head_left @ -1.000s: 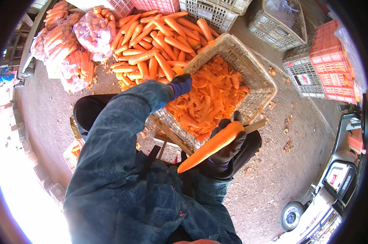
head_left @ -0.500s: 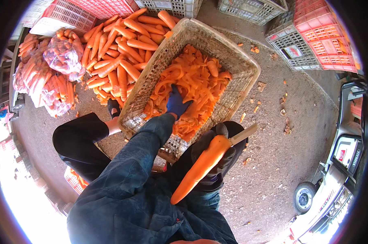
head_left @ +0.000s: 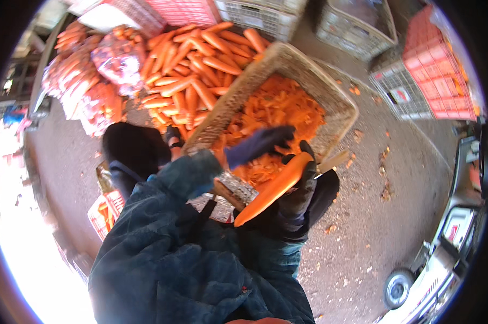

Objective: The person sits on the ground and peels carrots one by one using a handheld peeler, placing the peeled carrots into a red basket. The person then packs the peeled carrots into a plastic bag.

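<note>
My left hand (head_left: pixel 260 144), in a blue glove, hovers over a plastic crate (head_left: pixel 341 110) of orange carrot peelings (head_left: pixel 276 108). Its fingers stretch toward the right and look smeared by motion, with nothing seen in them. In a dark glove, my right hand (head_left: pixel 304 186) grips a large peeled carrot (head_left: pixel 273 191), whose thin end points down toward my lap. A knife (head_left: pixel 333 161) is in the same hand, its blade sticking out to the right past the fingers. The knife's handle is hidden behind the carrot and glove.
Behind the crate lies a heap of whole carrots (head_left: pixel 192 70), with carrot-filled bags (head_left: pixel 79 81) to its left. Red crates (head_left: pixel 435 65) and grey crates (head_left: pixel 357 32) stand at the back. A wheeled vehicle (head_left: pixel 400 289) is at the right. Scraps litter the concrete floor (head_left: pixel 363 243).
My left hand has lifted out of the peelings and moved right, nearer the carrot. My right hand has raised the carrot and turned the knife slightly. The whole view has shifted.
</note>
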`<state>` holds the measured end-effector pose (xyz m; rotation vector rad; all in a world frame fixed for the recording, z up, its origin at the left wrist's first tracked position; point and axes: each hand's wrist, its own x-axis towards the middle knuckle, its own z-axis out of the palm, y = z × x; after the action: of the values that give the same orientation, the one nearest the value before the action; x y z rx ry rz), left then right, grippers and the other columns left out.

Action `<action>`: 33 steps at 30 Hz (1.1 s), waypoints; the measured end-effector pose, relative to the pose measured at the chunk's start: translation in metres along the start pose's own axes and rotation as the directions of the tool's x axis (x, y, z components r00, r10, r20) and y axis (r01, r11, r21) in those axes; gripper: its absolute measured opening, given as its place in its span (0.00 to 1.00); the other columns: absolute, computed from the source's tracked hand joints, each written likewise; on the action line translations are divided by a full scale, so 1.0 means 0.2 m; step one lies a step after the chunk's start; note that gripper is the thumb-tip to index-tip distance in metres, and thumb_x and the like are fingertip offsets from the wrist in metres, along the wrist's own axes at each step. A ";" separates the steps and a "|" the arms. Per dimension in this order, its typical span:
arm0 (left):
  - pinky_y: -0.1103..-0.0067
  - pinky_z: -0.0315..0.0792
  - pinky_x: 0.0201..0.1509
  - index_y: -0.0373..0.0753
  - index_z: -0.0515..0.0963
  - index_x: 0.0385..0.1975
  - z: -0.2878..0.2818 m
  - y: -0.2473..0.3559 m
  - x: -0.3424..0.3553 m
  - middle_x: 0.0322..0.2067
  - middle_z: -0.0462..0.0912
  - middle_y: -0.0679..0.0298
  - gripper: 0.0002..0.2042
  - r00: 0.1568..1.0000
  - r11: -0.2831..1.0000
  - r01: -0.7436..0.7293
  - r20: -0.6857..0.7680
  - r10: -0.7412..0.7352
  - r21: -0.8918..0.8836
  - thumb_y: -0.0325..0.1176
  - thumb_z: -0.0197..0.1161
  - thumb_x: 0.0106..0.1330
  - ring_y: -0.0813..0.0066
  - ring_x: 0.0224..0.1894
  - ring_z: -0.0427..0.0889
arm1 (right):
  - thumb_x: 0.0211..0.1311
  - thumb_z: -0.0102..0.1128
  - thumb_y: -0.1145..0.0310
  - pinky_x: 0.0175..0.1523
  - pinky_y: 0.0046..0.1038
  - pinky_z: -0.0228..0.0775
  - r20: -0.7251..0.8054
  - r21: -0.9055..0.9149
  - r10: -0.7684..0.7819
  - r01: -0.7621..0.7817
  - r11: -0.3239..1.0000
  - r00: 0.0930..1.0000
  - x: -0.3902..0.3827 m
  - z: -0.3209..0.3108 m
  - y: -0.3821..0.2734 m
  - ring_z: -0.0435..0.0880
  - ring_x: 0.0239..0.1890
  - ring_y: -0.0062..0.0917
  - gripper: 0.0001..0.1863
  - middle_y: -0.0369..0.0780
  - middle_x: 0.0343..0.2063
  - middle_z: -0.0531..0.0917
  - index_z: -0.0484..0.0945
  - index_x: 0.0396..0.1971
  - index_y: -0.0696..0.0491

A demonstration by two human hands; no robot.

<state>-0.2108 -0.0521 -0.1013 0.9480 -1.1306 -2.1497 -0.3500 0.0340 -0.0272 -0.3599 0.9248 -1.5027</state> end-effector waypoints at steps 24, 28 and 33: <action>0.75 0.55 0.73 0.32 0.60 0.69 0.06 0.13 -1.03 0.67 0.66 0.58 0.29 0.601 0.455 -0.799 -0.502 0.622 -0.393 0.44 0.52 0.75 0.70 0.69 0.63 | 0.71 0.52 0.58 0.22 0.20 0.53 0.475 -0.423 0.207 0.016 0.906 0.855 -0.54 0.09 0.53 0.64 0.18 0.12 0.16 0.27 0.21 0.72 0.77 0.46 0.55; 0.66 0.59 0.73 0.35 0.63 0.65 -0.14 0.00 -1.08 0.67 0.66 0.54 0.25 0.534 0.217 -0.688 -0.281 0.797 -0.693 0.37 0.58 0.72 0.61 0.69 0.66 | 0.68 0.59 0.64 0.25 0.19 0.58 0.246 -0.715 0.289 -0.028 0.699 0.925 -0.58 0.33 0.46 0.68 0.22 0.13 0.18 0.30 0.29 0.78 0.76 0.52 0.59; 0.70 0.60 0.72 0.34 0.58 0.69 -0.19 0.03 -1.21 0.67 0.65 0.51 0.28 0.853 0.854 -0.511 0.066 0.518 -0.093 0.29 0.59 0.72 0.63 0.69 0.65 | 0.55 0.71 0.73 0.46 0.21 0.72 0.335 -0.788 0.272 0.110 0.606 0.902 -0.51 0.34 0.16 0.79 0.41 0.22 0.33 0.39 0.43 0.80 0.70 0.61 0.62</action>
<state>-0.0322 0.0991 -0.0307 0.4443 -1.1790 -1.7839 -0.2618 0.1110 0.0223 -1.2415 1.1908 -0.7642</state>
